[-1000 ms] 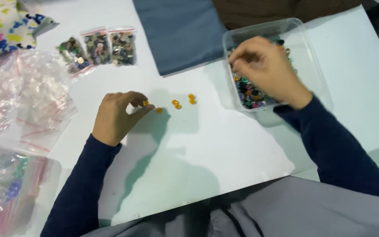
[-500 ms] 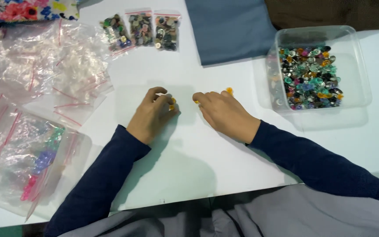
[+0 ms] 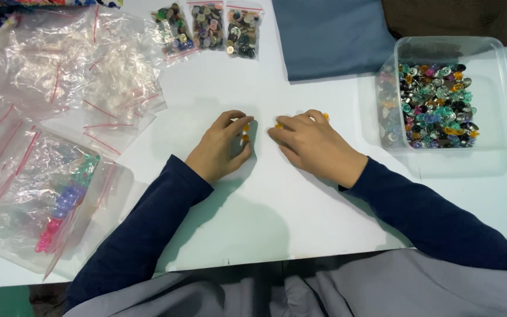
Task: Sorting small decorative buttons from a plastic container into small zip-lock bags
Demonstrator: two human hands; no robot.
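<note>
White worktop (image 3: 300,235): L hand (image 3: 221,149) & R hand (image 3: 312,144) resting palm-down, fingers covering small orange buttons (image 3: 246,127); grip state unclear.

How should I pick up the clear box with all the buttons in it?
Hold the clear plastic box by its two long side walls just under the rim, hands coming from above. It is open-topped, upright and full of loose buttons, so keep it level, I think.

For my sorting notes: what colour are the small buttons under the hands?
Orange buttons, lying by the left hand and right hand; head view.
</note>
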